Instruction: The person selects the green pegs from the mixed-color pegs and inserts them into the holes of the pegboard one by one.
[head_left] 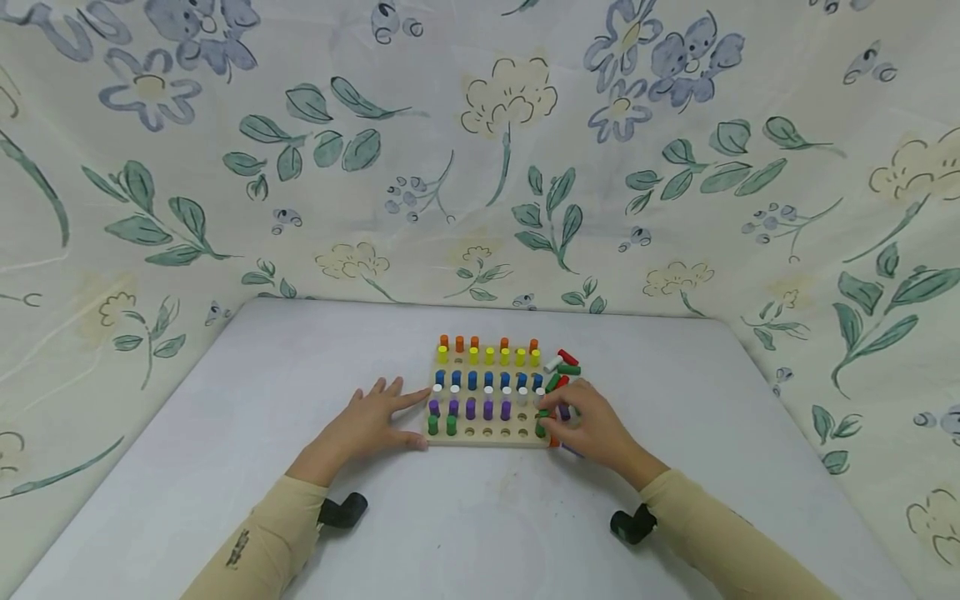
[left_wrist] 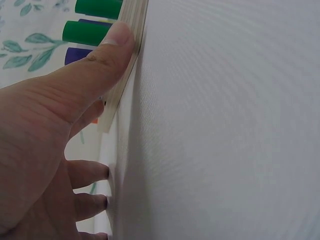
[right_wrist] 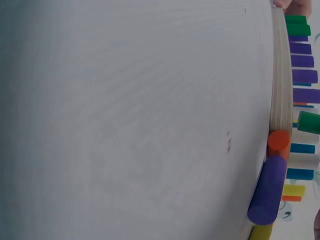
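A wooden peg board [head_left: 487,444] holds rows of coloured pegs: orange at the back, then yellow, blue, white, purple and green. The left hand [head_left: 367,425] lies at the board's left side, index finger on the side edge and thumb at the front corner. In the left wrist view the thumb [left_wrist: 112,47] presses the board's edge beside the green pegs. At the front right corner the right hand [head_left: 592,423] pinches a green peg [head_left: 541,427] with thumb and fingers. The right wrist view shows this green peg [right_wrist: 310,122] just over the board; the fingertips are out of frame.
Loose pegs lie along the board's right side, among them a red peg [head_left: 567,357], a white peg [head_left: 553,364], a purple peg [right_wrist: 267,192] and an orange peg [right_wrist: 278,142]. Several holes show in the front row. A floral cloth [head_left: 480,167] hangs behind the white table [head_left: 480,525].
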